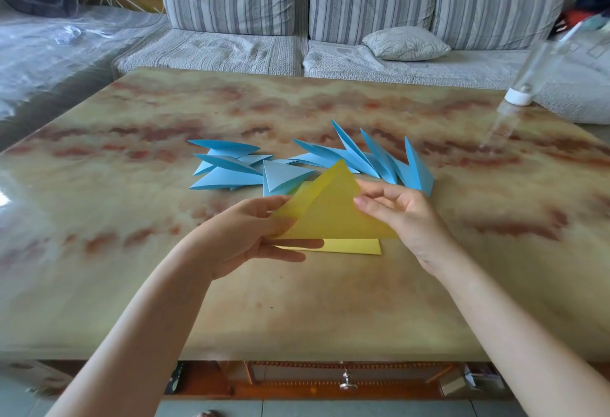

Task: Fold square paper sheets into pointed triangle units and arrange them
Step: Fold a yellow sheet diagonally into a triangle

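Note:
A yellow paper sheet, folded into a triangle, is held just above the marble table. My left hand pinches its lower left corner, thumb on top and fingers underneath. My right hand pinches its right edge. More yellow paper lies flat on the table under the raised triangle. Behind it, several blue pointed triangle units lie in two loose groups, one at the left and one at the right.
A clear bottle with a white cap stands at the table's far right edge, blurred. A striped grey sofa with a small pillow runs behind the table. A drawer with a metal knob sits under the near edge.

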The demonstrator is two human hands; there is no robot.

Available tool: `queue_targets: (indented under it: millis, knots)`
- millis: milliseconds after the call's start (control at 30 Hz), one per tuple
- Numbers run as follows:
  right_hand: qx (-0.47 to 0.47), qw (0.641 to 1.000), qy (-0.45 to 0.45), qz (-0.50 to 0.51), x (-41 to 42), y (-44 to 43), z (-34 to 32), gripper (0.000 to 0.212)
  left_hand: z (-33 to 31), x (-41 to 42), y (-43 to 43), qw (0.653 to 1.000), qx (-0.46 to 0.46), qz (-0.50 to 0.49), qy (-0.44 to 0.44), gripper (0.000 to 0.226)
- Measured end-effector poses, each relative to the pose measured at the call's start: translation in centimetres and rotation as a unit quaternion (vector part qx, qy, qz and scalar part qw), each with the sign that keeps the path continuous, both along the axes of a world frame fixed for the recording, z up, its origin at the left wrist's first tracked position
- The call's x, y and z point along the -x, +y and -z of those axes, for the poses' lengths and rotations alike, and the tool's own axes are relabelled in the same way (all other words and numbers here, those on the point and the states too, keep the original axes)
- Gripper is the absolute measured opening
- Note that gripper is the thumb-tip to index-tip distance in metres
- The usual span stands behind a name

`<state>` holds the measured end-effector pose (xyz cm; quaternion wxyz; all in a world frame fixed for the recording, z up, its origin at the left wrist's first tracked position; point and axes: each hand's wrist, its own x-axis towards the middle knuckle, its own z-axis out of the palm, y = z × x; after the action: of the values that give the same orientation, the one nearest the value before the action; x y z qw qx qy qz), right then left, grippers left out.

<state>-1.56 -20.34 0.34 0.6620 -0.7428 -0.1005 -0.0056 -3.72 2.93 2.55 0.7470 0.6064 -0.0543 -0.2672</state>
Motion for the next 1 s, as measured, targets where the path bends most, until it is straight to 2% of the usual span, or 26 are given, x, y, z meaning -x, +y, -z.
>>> queue_targets:
  millis: [200,367,467,567,633,767,800,900,1000]
  knots:
    - [0.005,0.999,-0.023,0.034,0.1,0.4,0.0,0.008,-0.1,0.2,-0.2,1.0,0.005,-0.001,0.018,0.029]
    - [0.041,0.995,-0.081,0.043,0.3,0.7,-0.4,0.011,0.2,0.3,0.2,0.992,-0.12,0.044,-0.021,0.035]
    - [0.066,0.991,-0.108,0.047,0.4,0.8,-0.5,0.012,-0.1,0.5,0.2,0.988,-0.137,0.067,-0.023,0.033]
    - [0.066,0.99,-0.11,0.057,0.6,0.9,-0.6,0.013,-0.1,0.3,-0.2,0.992,-0.127,0.008,-0.024,0.033]
    - [0.065,0.991,-0.107,0.049,0.7,0.9,-0.7,0.014,0.1,-0.2,-0.5,0.99,-0.124,-0.057,-0.031,0.045]
    - [0.078,0.992,-0.094,0.037,1.1,1.3,-0.8,0.022,0.0,-0.1,-1.4,0.979,-0.145,-0.099,-0.103,0.054]
    - [0.085,0.991,-0.092,0.037,1.1,1.4,-0.8,0.02,0.1,-0.1,-1.7,0.972,-0.163,-0.115,-0.122,0.052]
    - [0.099,0.99,-0.089,0.041,1.2,1.6,-0.7,0.011,0.5,0.0,-2.4,0.958,-0.173,-0.171,-0.153,0.025]
    - [0.103,0.989,-0.089,0.052,1.1,1.7,-0.7,0.009,0.6,0.2,-2.7,0.955,-0.161,-0.169,-0.181,0.013]
